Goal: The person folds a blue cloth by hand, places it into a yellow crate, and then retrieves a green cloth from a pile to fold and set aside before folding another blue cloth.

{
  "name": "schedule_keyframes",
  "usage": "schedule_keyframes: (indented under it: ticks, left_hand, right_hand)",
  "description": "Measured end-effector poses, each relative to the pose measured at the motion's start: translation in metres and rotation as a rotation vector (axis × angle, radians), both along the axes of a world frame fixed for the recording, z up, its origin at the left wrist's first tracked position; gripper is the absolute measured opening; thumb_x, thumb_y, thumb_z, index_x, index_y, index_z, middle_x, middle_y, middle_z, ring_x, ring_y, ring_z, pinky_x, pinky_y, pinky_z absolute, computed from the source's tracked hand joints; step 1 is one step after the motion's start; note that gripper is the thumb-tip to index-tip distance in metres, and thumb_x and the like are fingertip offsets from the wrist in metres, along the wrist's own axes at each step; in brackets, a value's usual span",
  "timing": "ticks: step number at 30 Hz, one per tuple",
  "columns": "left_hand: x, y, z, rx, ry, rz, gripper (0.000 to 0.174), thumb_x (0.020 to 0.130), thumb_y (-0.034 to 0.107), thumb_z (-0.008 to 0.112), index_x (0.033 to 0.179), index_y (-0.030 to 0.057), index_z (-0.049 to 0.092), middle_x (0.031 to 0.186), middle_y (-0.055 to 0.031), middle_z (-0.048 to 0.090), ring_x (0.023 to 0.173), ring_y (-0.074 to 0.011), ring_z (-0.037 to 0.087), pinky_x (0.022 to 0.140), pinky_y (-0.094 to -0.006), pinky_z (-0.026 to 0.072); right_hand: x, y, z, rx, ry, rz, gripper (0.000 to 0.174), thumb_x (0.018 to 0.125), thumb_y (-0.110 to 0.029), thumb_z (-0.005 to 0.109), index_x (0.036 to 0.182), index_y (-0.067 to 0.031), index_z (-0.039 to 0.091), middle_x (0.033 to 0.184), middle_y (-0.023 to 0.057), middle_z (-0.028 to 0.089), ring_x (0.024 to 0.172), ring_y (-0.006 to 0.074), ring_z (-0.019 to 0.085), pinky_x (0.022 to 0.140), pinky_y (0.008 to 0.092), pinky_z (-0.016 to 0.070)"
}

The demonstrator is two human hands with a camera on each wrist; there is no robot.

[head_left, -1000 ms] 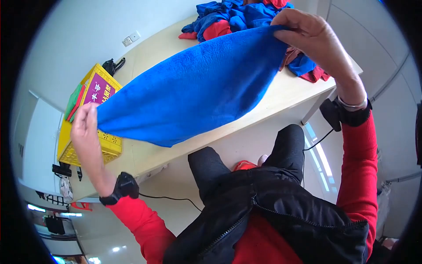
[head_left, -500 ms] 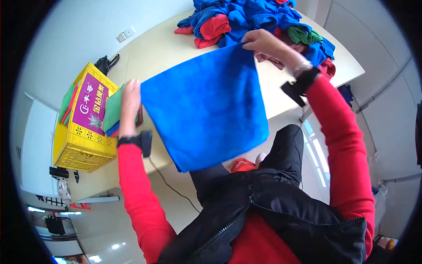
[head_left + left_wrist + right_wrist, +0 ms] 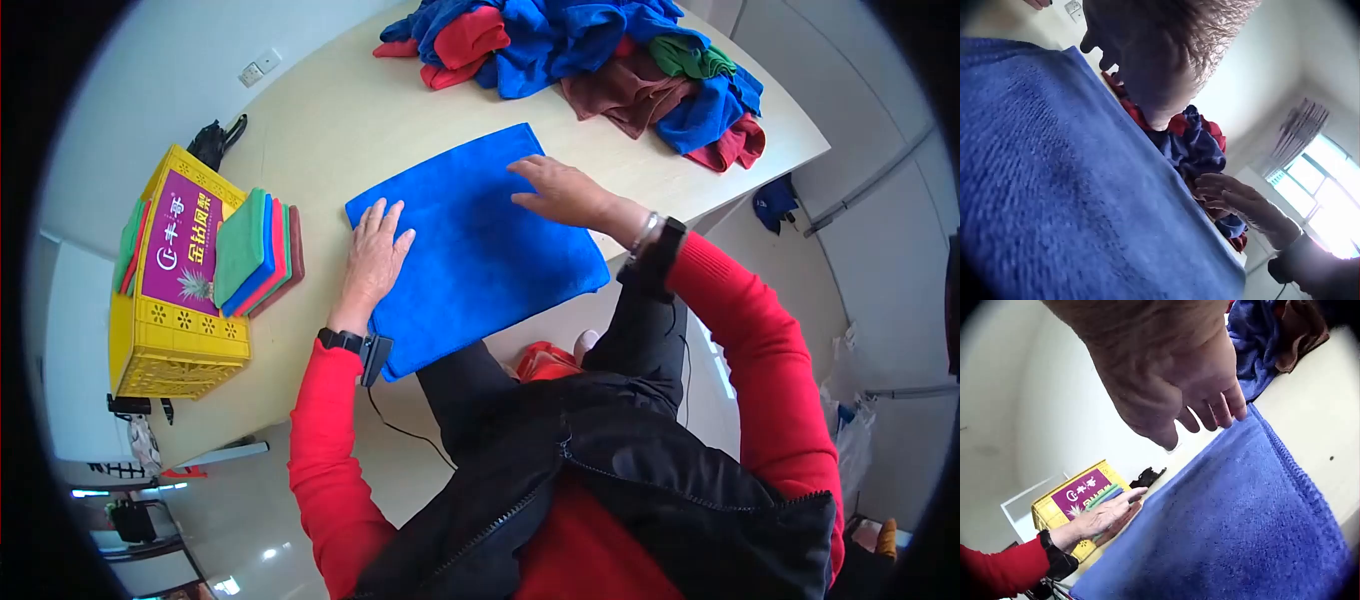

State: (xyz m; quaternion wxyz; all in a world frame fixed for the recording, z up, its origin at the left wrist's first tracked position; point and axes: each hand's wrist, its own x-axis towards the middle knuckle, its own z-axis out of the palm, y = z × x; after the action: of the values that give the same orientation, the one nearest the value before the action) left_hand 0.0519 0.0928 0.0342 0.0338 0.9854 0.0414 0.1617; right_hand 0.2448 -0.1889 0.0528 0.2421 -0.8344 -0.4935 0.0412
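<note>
A blue towel lies spread on the table, its near end reaching past the front edge above the person's legs. Over its left side is the left hand, fingers extended and a little apart. The right hand is at the towel's right side, its fingers straight and pointing left. Neither hand grips the cloth. In the right wrist view the right fingertips appear right by the towel's hemmed edge. From the left wrist, the ribbed pile of the towel fills the lower left.
A yellow crate with a purple label stands at the left. Against its right side leans a stack of folded towels in green, blue, red and brown. A heap of crumpled towels covers the table's far side. A black cable hangs below the table.
The blue towel, earlier held up and stretched between both hands, has come down onto the table. Both hands have let go of its corners and moved in over it.
</note>
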Motion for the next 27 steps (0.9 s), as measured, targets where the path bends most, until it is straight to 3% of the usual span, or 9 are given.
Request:
schedule_keyframes:
  ticks: [4, 9, 12, 17, 21, 23, 24, 26, 27]
  left_hand:
    - [0.019, 0.029, -0.025, -0.143, 0.051, 0.132, 0.061, 0.104, 0.044, 0.048, 0.154, 0.0113, 0.037, 0.16, -0.0198, 0.032, 0.148, -0.0416, 0.028, 0.119, -0.0549, 0.0264]
    - [0.036, 0.041, -0.032, -0.08, 0.235, 0.298, 0.065, 0.104, 0.053, 0.041, 0.158, 0.0171, 0.031, 0.164, -0.0171, 0.026, 0.151, -0.0384, 0.021, 0.119, -0.058, 0.0219]
    - [0.052, 0.052, -0.04, -0.1, 0.255, 0.348, 0.069, 0.102, 0.059, 0.039, 0.159, 0.0219, 0.027, 0.166, -0.0148, 0.021, 0.153, -0.0376, 0.016, 0.118, -0.0656, 0.0176]
    - [0.086, 0.083, -0.042, -0.145, 0.222, 0.361, 0.07, 0.101, 0.06, 0.04, 0.159, 0.0211, 0.029, 0.166, -0.0143, 0.021, 0.154, -0.037, 0.016, 0.116, -0.0701, 0.0171]
    - [0.089, 0.097, -0.059, -0.126, 0.262, 0.341, 0.073, 0.1, 0.062, 0.04, 0.16, 0.0221, 0.027, 0.167, -0.0137, 0.019, 0.154, -0.0366, 0.014, 0.114, -0.0729, 0.0171]
    - [0.081, 0.089, -0.045, -0.007, 0.179, 0.35, 0.068, 0.1, 0.052, 0.05, 0.157, 0.0188, 0.034, 0.163, -0.0154, 0.029, 0.15, -0.0386, 0.026, 0.115, -0.0642, 0.0261]
    - [0.07, 0.078, -0.035, -0.015, 0.19, 0.337, 0.068, 0.1, 0.052, 0.05, 0.157, 0.0188, 0.034, 0.163, -0.0154, 0.029, 0.15, -0.0386, 0.026, 0.115, -0.0642, 0.0261]
    - [0.032, 0.055, -0.01, -0.147, 0.01, 0.111, 0.055, 0.097, 0.033, 0.064, 0.144, 0.0092, 0.049, 0.145, -0.02, 0.051, 0.135, -0.0355, 0.049, 0.109, -0.0454, 0.0407]
    - [0.01, 0.042, -0.002, -0.187, -0.027, 0.096, 0.045, 0.094, 0.025, 0.068, 0.132, 0.0047, 0.056, 0.132, -0.0204, 0.058, 0.123, -0.0352, 0.056, 0.102, -0.0416, 0.0451]
  right_hand:
    - [0.02, 0.041, -0.001, -0.187, -0.206, -0.042, 0.057, 0.101, -0.041, 0.054, 0.15, -0.014, 0.045, 0.156, 0.0159, 0.04, 0.142, 0.0366, 0.04, 0.115, 0.0474, 0.036]
    - [0.06, 0.065, -0.017, -0.388, -0.124, -0.059, 0.061, 0.103, -0.05, 0.045, 0.154, -0.0166, 0.039, 0.159, 0.0137, 0.037, 0.147, 0.0354, 0.033, 0.118, 0.0533, 0.0308]
    - [0.077, 0.073, -0.034, -0.359, -0.291, -0.074, 0.065, 0.103, -0.055, 0.041, 0.156, -0.0173, 0.038, 0.161, 0.0111, 0.034, 0.149, 0.0335, 0.03, 0.118, 0.0544, 0.0296]
    - [0.109, 0.106, -0.025, -0.34, -0.245, -0.106, 0.065, 0.1, -0.052, 0.049, 0.153, -0.0163, 0.042, 0.16, 0.0112, 0.038, 0.145, 0.0355, 0.038, 0.115, 0.0524, 0.0353]
    - [0.116, 0.081, -0.033, -0.156, -0.181, -0.096, 0.062, 0.096, -0.047, 0.057, 0.147, -0.0135, 0.049, 0.149, 0.0144, 0.051, 0.132, 0.036, 0.052, 0.107, 0.0474, 0.0457]
    - [0.101, 0.04, -0.013, 0.162, -0.068, 0.002, 0.052, 0.092, -0.032, 0.068, 0.136, -0.0067, 0.058, 0.127, 0.0187, 0.066, 0.11, 0.0322, 0.067, 0.094, 0.0389, 0.0545]
    - [0.087, 0.016, -0.003, 0.157, -0.049, 0.012, 0.049, 0.091, -0.029, 0.069, 0.134, -0.0063, 0.06, 0.118, 0.0176, 0.069, 0.101, 0.0305, 0.07, 0.088, 0.0384, 0.0561]
    - [0.051, -0.032, 0.008, 0.123, -0.003, 0.008, 0.045, 0.09, -0.025, 0.07, 0.13, -0.0058, 0.062, 0.105, 0.0158, 0.072, 0.089, 0.0279, 0.071, 0.081, 0.0378, 0.0574]
    - [0.034, -0.053, 0.007, 0.093, 0.022, -0.011, 0.043, 0.09, -0.024, 0.07, 0.129, -0.0057, 0.062, 0.101, 0.0151, 0.072, 0.086, 0.0271, 0.071, 0.08, 0.0376, 0.0572]
